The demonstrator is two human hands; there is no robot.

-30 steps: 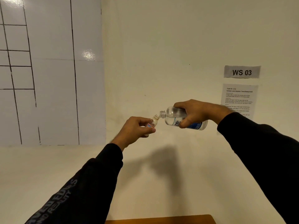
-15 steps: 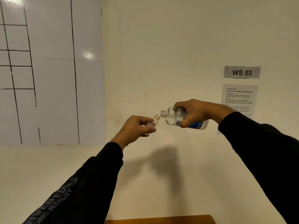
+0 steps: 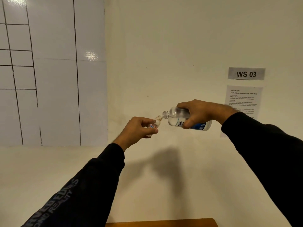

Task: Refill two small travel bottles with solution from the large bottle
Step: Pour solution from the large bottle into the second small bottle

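My right hand (image 3: 201,114) grips the large clear bottle (image 3: 176,118), which has a blue label and no cap. It is tipped almost level, with its neck pointing left. Clear liquid lies along its lower side. My left hand (image 3: 136,131) holds a small travel bottle (image 3: 155,123) tilted, its open mouth touching the large bottle's neck. Both bottles are held up in the air in front of the wall. Much of the small bottle is hidden by my fingers. No second travel bottle is in view.
A cream wall fills the view, with a white tiled panel (image 3: 52,71) at the left. A sign reading WS 03 (image 3: 246,74) and a printed sheet (image 3: 243,100) hang at the right. A wooden tabletop edge (image 3: 162,223) shows at the bottom.
Both hands and the bottles have stayed nearly still, drifting up very slightly. The necks remain together.
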